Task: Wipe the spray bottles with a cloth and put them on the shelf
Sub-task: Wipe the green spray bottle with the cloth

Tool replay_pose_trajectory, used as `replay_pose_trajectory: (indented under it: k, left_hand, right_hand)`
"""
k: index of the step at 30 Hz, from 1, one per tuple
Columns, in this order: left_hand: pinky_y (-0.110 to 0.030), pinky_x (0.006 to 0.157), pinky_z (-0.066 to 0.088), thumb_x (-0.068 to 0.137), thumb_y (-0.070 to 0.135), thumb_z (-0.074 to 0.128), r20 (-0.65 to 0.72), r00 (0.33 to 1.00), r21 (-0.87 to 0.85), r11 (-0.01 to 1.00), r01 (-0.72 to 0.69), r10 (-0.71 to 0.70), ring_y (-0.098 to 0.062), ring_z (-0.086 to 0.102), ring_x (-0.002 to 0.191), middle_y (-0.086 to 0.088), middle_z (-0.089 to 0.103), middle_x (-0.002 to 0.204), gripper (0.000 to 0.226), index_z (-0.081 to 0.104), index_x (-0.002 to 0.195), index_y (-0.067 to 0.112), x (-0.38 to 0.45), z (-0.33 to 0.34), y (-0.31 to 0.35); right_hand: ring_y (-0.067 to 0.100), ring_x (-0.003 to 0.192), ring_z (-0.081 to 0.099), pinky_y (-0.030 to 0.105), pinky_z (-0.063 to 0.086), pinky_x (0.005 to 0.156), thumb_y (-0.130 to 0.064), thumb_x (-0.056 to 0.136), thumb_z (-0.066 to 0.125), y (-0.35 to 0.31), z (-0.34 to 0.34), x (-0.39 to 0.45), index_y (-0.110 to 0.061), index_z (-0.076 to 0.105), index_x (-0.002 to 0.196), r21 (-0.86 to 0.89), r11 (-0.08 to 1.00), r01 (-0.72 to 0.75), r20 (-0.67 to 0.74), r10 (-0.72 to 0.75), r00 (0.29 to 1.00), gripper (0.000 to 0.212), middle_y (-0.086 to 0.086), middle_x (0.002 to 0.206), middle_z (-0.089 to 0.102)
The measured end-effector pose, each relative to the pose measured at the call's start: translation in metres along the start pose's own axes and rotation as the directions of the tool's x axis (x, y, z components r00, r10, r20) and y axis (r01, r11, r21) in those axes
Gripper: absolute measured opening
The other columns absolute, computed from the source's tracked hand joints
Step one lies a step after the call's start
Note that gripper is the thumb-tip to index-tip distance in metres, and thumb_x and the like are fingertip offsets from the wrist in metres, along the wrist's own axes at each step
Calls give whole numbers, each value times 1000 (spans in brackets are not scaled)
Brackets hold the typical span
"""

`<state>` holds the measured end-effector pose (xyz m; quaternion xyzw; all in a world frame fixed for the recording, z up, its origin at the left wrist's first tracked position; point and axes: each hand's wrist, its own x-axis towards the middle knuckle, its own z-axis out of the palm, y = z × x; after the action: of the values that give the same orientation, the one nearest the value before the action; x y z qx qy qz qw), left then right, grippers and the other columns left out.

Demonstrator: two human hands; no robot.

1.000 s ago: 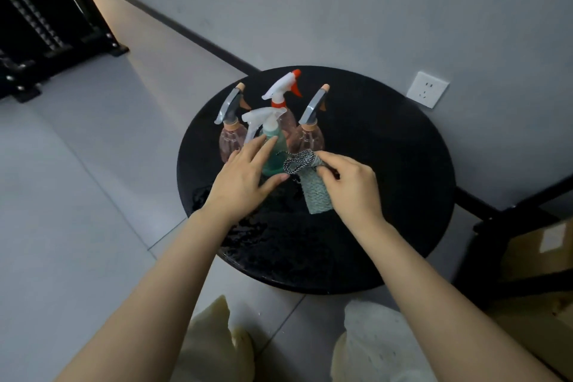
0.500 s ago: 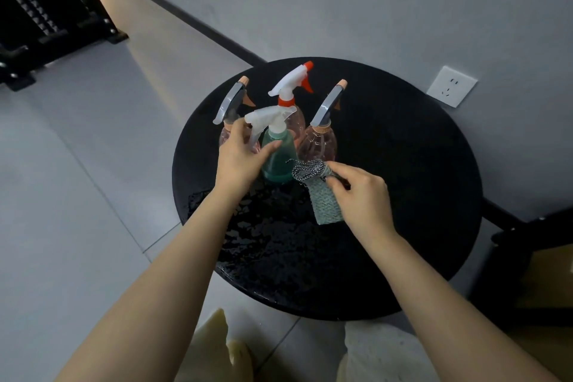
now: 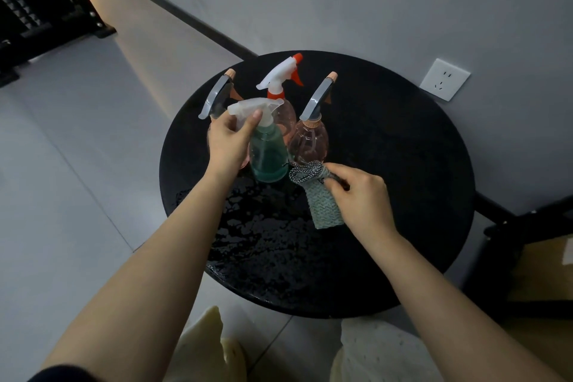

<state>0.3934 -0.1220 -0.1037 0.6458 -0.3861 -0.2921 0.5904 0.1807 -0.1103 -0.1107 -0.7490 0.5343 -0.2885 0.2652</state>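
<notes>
Several spray bottles stand grouped on a round black table (image 3: 403, 164). A green bottle (image 3: 268, 152) with a clear white trigger is at the front. My left hand (image 3: 229, 139) grips its neck just under the trigger, thumb on the sprayer. Behind it stand a pink bottle with a white and red trigger (image 3: 283, 80), a pink bottle with a grey trigger (image 3: 310, 133) to the right, and another grey-trigger bottle (image 3: 218, 96) partly hidden behind my left hand. My right hand (image 3: 361, 195) pinches a green knitted cloth (image 3: 322, 201) lying on the table beside the green bottle.
The table's near part (image 3: 263, 239) looks wet and glossy. A black shelf frame (image 3: 37, 3) stands at the far left on the floor. A wall socket (image 3: 445, 79) is on the grey wall behind. Dark furniture and a cardboard box (image 3: 542, 270) sit to the right.
My left hand has moved up from the green bottle's body to its neck and closed round it. My right hand keeps pinching the cloth in about the same place.
</notes>
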Motion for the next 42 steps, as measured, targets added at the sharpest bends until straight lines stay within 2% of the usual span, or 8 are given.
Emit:
replay_pose_trajectory:
  k: [7,12,20,23,26,32,35,42]
  left_hand:
    - [-46,75,57,79,45,65,-47,999,-22,1000,-11,10,-31,68,87,-13,70,93,29,64,87,17,-12,-13,17]
    - [-25,56,50,90,30,60,-34,999,-71,997,6,-9,-12,63,66,1,67,79,12,64,87,19,-19,-20,35]
    - [-19,40,41,91,28,57,1,993,-143,983,118,-119,-5,57,43,10,64,55,18,61,77,19,-38,-17,64]
    - [-16,36,39,93,24,56,50,986,-193,967,167,-161,-5,56,39,8,61,52,19,58,77,13,-45,-11,71]
    - [-15,35,39,92,26,56,57,978,-177,963,206,-199,-3,51,36,10,57,47,22,55,76,13,-50,-7,71]
    - [-13,38,30,90,29,59,25,961,-199,941,274,-274,-9,47,41,-1,54,63,23,53,73,15,-45,-12,61]
    - [-13,35,34,90,25,60,39,961,-275,921,275,-275,-9,49,41,-4,55,65,21,56,72,13,-46,-15,60]
    - [-14,34,35,91,24,58,37,950,-296,904,308,-311,-5,49,33,7,56,48,22,59,74,12,-50,-16,70]
  right_hand:
    - [14,91,66,36,55,82,-16,88,62,4,-13,0,-17,65,118,61,997,-44,13,43,999,31,1,108,70]
    - [-1,87,61,10,50,73,-10,91,56,8,-30,-2,-17,64,117,215,973,-86,65,73,995,28,-9,97,67]
    - [0,92,64,22,52,85,-2,93,51,-16,-47,-8,-27,62,100,666,745,-43,37,24,999,28,-12,97,66]
    - [-1,96,62,20,49,86,-1,93,51,-39,-35,-1,-20,62,109,652,757,54,-49,-30,998,27,-9,101,66]
    - [4,113,57,24,46,97,-8,93,53,-55,-21,1,-13,59,124,490,856,163,3,-189,982,32,-3,119,64]
    - [5,137,28,20,20,114,-9,95,51,-51,-13,-10,-24,38,138,276,873,403,256,-471,844,48,-12,142,39]
    - [4,139,24,18,19,114,-8,95,49,-44,-19,-18,-18,43,137,238,842,485,286,-537,793,44,-10,143,39]
    - [22,134,39,39,37,108,-11,94,47,-22,-36,-47,-10,58,125,38,516,856,397,-794,461,33,3,133,55]
